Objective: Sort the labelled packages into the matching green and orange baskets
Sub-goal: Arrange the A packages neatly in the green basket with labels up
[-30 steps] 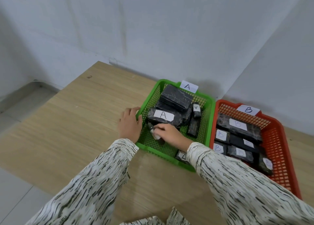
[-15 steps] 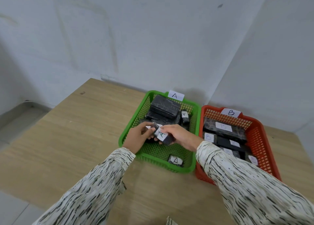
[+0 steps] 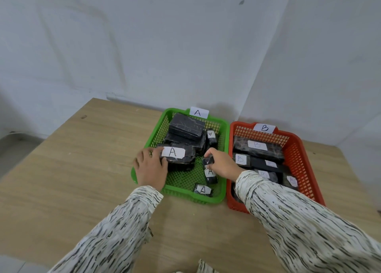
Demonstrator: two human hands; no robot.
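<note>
Head camera: two baskets stand side by side near the far edge of the wooden table, close to the wall. The green basket is on the left, with a white card marked A on its far rim. The orange basket is on the right, towards the table's far right corner, and carries a card marked B.

The left hand reaches over the green basket's left wall. Its fingers curl round the left end of the big A package, which lies across the middle of that basket with its label facing up.

The right hand is inside the green basket near its right wall. Thumb and fingers pinch the top end of a slim dark package, and its A label shows just below the fingertips. I cannot tell whether its lower end rests on the mesh floor.

Behind both hands, a stack of dark packages fills the green basket's far half. A small A package stands against its right wall, and another small one lies in the near right corner.

In the orange basket, a long B package lies along the far side. More B-labelled packages are packed in front of it, partly hidden by the right sleeve.
</note>
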